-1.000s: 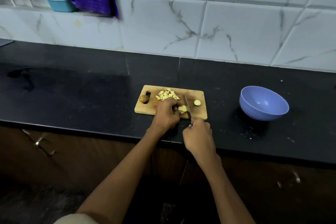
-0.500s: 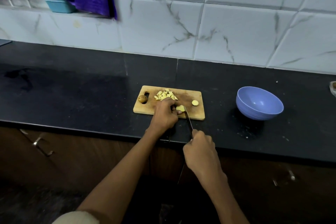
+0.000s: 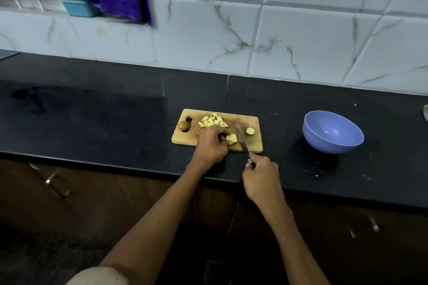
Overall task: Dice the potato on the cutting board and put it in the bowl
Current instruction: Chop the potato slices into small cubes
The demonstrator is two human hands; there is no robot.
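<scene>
Since half a second ago, the right hand (image 3: 262,180) has slid the knife (image 3: 242,137) forward, its thin steel blade now lying slantwise across the wooden cutting board (image 3: 185,139), just right of the pale potato piece (image 3: 231,138). Its grip is clenched round the handle. The left hand (image 3: 212,143) pinches that chunk with curled fingers. Small angular dice (image 3: 213,121) are heaped behind; a round slice (image 3: 250,131) and a brown-skinned end (image 3: 183,125) lie apart. A smooth blue bowl (image 3: 333,132) sits on the black speckled worktop (image 3: 92,118).
</scene>
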